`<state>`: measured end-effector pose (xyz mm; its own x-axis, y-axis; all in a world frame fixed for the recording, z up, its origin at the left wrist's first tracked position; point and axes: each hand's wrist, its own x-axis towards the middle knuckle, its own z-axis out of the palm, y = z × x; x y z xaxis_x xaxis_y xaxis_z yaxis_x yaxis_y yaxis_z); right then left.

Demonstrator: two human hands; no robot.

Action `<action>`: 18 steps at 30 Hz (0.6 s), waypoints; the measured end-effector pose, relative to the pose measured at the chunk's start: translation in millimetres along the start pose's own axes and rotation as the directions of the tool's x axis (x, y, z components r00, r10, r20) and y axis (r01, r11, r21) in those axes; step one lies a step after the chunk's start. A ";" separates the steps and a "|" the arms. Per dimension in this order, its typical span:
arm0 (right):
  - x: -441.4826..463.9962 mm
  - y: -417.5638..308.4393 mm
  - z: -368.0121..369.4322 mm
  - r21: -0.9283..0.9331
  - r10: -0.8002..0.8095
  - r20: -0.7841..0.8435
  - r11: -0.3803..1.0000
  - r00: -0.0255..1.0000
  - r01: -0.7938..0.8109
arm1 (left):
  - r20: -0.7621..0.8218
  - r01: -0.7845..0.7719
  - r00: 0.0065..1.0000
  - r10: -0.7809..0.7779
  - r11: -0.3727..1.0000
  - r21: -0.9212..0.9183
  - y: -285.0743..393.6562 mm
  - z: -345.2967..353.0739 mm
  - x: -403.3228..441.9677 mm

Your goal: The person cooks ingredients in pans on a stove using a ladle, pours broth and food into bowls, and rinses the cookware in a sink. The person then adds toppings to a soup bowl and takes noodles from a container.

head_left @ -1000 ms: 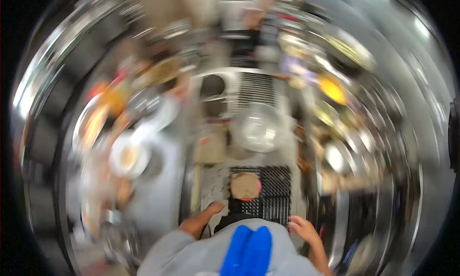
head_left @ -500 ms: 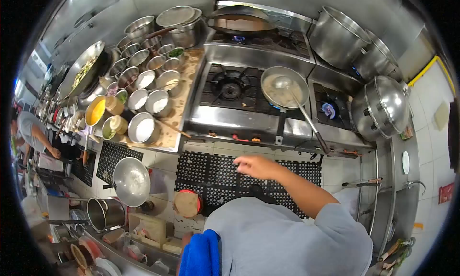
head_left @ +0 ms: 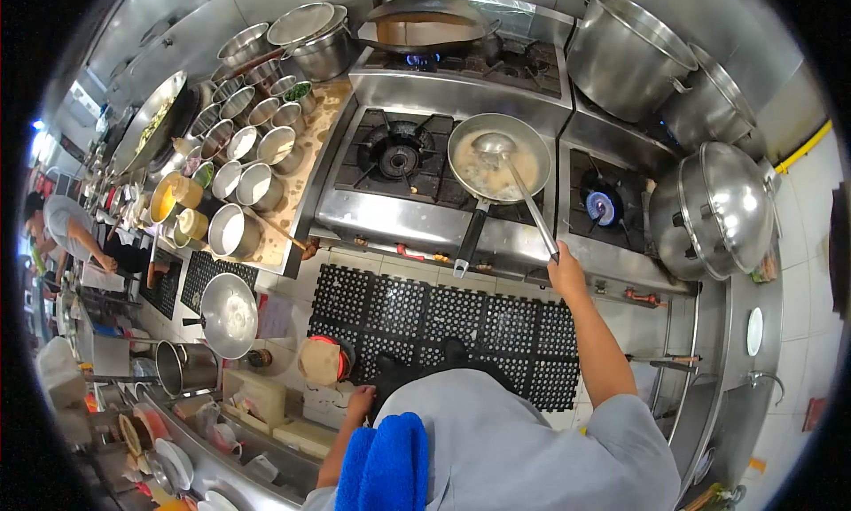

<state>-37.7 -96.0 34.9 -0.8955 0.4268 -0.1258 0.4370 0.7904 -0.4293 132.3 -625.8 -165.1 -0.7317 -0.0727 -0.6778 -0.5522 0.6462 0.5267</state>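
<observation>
Currently grips the ladle (head_left: 530, 207), dipped in the pan (head_left: 461, 167) on the stove (head_left: 381, 211), by its near end with the right hand (head_left: 567, 273). Holds the left hand (head_left: 361, 401) at the side; impossible to say whether spread or curled.

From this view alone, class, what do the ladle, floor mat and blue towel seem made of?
Ladle: polished metal, likely stainless steel; it gleams silver.
Floor mat: probably matte black rubber, patterned with holes.
Blue towel: fabric, perhaps terry; fuzzy surface.
</observation>
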 end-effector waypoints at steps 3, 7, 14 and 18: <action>-1.7 -6.4 -30.2 -0.005 0.000 -0.020 1.000 1.000 0.000 | 0.002 0.117 0.993 -0.119 0.971 -0.210 -3.9 -3.9 6.3; 1.2 -13.8 -62.1 -0.045 0.064 -0.025 0.997 0.998 -0.065 | 0.099 0.210 0.977 -0.187 0.919 -0.333 -10.9 -19.9 7.1; 6.1 26.6 -52.0 -0.056 -0.161 -0.071 0.986 0.984 0.157 | 0.201 0.227 0.963 -0.180 0.943 -0.245 -22.8 -19.5 58.0; -18.1 31.1 -52.4 0.334 0.070 0.280 0.928 0.957 -0.166 | 0.227 0.196 0.967 -0.114 0.904 -0.381 21.3 -33.1 55.3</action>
<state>-3.5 -56.1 70.7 -0.8500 0.3411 -0.4015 0.5263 0.5160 -0.6758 66.8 -641.2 -174.4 -0.5541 0.0287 -0.8320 -0.7944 0.2805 0.5387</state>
